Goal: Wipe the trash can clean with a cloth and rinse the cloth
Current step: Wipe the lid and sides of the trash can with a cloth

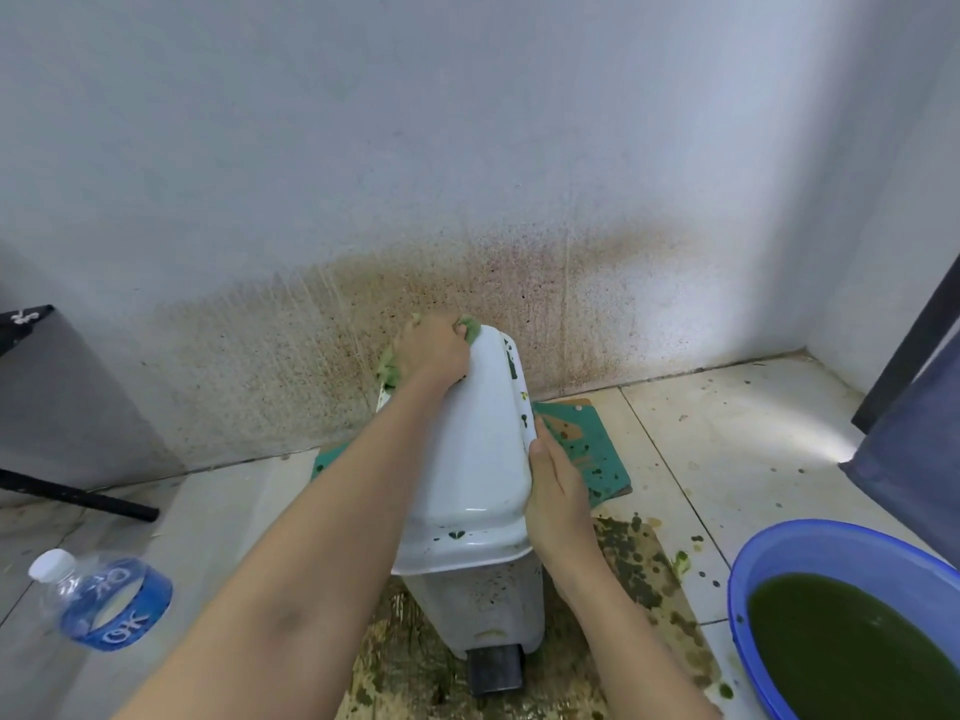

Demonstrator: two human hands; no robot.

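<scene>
Both forearms reach forward from the bottom edge toward the trash can [470, 459], which stands upright on a stained sheet of cardboard [639, 569] close to the wall [467, 148]. Its white lid is down and spotted with green. A dark pedal [496, 667] projects from the base on the near side.

1. Left hand [434, 350]: positioned at the far left corner of the lid. Fingers are curled round a green cloth [390, 371] and press it against the can. Parts of the cloth show on both sides of the fist.
2. Right hand [558, 491]: laid against the right edge of the lid, fingers straight, thumb touching the rim. It grips nothing.

A blue basin [831, 550] sits on the floor at the lower right, holding dark green water [852, 652]. A clear water bottle [104, 595] with a blue label and white cap lies on its side at the lower left, well apart from the can. A green mat [582, 444] lies between the can and the wall. The lower wall carries brown speckled staining.
</scene>
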